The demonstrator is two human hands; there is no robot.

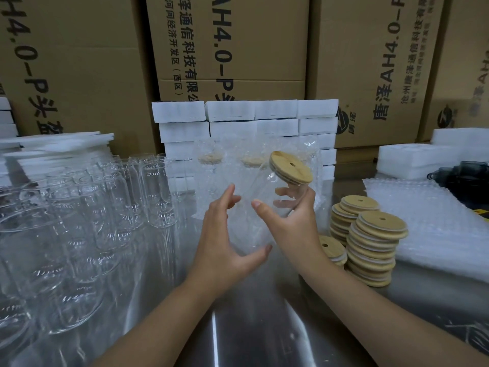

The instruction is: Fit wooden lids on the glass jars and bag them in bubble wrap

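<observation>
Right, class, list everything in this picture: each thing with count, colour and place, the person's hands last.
Held jar: one, clear, centre, tilted, between both hands.
Fitted lid: one, tan wood, on the held jar.
Empty jars: many, clear, table's left.
Loose lids: three stacks, tan, right of the hands.
Bagged jars: at least two, clear with tan lids, behind the held jar.
Bubble wrap: one pile, translucent white, far right.
Foam blocks: many, white, stacked at the back.
Cardboard boxes: several, brown, behind everything.
Table: one, shiny metal, underneath.
Left hand: one, cups the jar's base.
Right hand: one, grips the jar below the lid.
</observation>
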